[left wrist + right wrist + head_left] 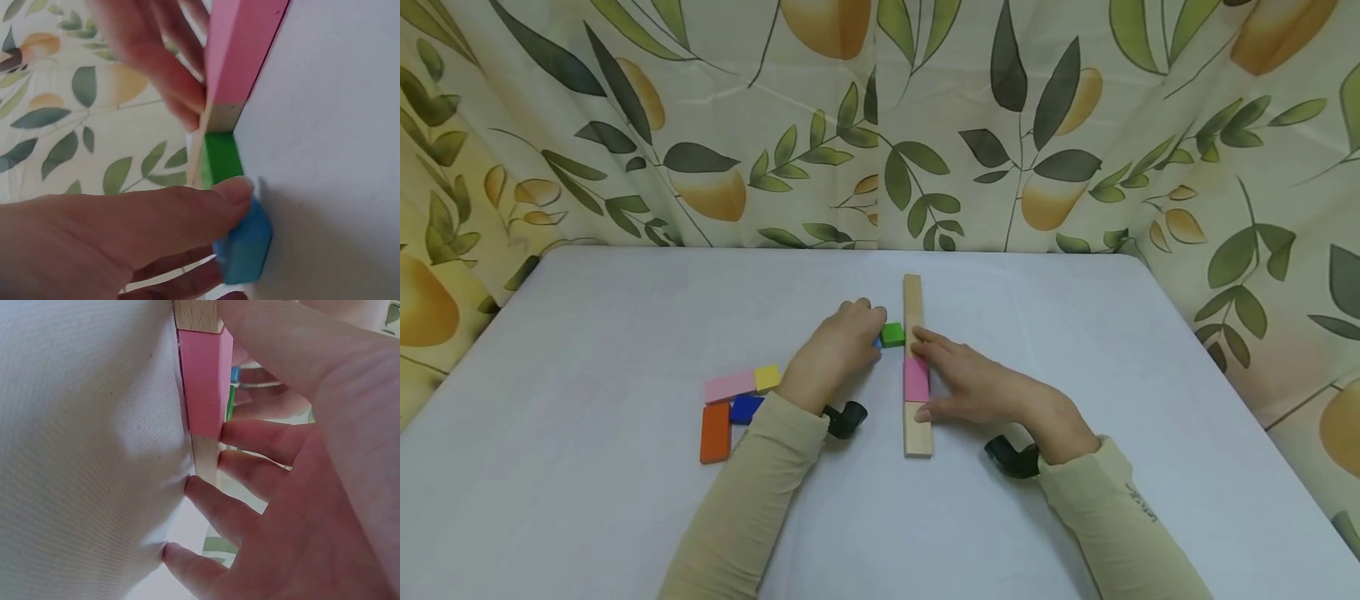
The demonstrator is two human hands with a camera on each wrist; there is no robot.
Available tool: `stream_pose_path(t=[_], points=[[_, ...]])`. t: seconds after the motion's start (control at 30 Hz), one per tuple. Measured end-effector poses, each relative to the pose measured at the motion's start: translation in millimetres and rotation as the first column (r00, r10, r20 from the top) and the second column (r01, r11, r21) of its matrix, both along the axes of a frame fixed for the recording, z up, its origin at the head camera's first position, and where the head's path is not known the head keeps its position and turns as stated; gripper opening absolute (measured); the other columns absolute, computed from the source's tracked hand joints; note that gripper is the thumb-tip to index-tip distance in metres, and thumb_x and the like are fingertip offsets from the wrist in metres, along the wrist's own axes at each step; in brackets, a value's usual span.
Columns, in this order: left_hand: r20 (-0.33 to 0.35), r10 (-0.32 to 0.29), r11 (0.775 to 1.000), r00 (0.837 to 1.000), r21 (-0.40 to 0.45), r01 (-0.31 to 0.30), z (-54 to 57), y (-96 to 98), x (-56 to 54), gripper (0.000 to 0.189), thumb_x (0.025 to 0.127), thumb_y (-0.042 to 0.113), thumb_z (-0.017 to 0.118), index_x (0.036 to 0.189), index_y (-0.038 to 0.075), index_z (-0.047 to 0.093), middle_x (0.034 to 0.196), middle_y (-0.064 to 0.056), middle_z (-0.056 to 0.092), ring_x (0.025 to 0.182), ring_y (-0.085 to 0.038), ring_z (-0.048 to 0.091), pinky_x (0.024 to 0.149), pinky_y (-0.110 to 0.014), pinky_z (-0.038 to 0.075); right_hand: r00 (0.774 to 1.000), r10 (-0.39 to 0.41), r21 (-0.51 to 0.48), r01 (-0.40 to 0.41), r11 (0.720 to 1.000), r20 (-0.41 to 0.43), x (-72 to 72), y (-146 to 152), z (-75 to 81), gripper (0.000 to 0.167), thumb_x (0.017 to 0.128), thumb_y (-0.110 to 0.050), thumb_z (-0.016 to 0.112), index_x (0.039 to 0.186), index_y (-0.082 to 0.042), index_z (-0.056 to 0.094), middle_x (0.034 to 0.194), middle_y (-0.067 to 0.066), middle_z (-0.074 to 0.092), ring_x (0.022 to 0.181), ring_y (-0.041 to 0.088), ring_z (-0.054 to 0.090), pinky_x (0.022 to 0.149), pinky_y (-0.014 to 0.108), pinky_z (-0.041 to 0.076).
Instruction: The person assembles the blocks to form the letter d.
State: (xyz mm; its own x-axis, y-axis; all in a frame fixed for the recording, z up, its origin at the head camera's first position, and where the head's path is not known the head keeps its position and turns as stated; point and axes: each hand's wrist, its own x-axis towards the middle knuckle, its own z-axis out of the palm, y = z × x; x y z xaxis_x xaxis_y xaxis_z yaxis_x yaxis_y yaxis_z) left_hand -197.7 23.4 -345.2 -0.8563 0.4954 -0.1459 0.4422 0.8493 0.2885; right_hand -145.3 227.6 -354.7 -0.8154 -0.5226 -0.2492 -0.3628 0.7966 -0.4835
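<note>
Sleeves [751, 500] lead to hands [835, 350] [985, 385], the left apparently pinching the blue block [249, 247].

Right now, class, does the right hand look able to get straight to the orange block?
Probably not straight: the left sleeve lies between the right hand and the orange block, so it would likely need to go around or over.

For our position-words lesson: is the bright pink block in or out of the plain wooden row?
In: the bright pink block lies end to end between the far plain block and near plain block.
</note>
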Motion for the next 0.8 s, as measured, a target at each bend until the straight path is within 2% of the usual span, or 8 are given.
stream_pose_path(t=[0.5,0.63,0.8], points=[[-0.154,-0.042,0.999,0.987,0.004,0.043,-8.1,10.8,1.3,0.022,0.093,0.012,0.069,0.114,0.007,0.064,0.110,-0.013,0.062,0.096,-0.027,0.058,0.081,-0.039,0.056,1.000,0.003,-0.004,-0.003,1.000,-0.002,-0.8,-1.8,1.7,0.090,0.086,-0.040,0.076,0.155,-0.005,0.028,0.167,0.011,0.011,0.153,0.034,0.017,0.121,0.059,0.015],[-0.157,-0.047,0.999,0.986,0.002,0.048,-7.9,10.0,2.7,0.024,0.092,0.013,0.070,0.114,0.007,0.064,0.109,-0.012,0.062,0.094,-0.025,0.058,0.081,-0.036,0.056,1.000,0.002,-0.004,-0.002,1.000,0.000,-1.6,-1.9,1.8,0.091,0.086,-0.040,0.076,0.154,-0.005,0.028,0.167,0.011,0.011,0.153,0.034,0.017,0.121,0.060,0.015],[-0.131,-0.058,0.998,0.990,0.004,0.059,-7.3,9.3,3.3,0.027,0.091,0.015,0.072,0.115,0.007,0.064,0.108,-0.011,0.062,0.094,-0.024,0.058,0.083,-0.034,0.055,1.000,-0.011,-0.001,0.011,1.000,0.012,-1.8,-1.2,0.8,0.091,0.085,-0.041,0.077,0.154,-0.005,0.029,0.167,0.011,0.011,0.153,0.034,0.017,0.121,0.059,0.015]])
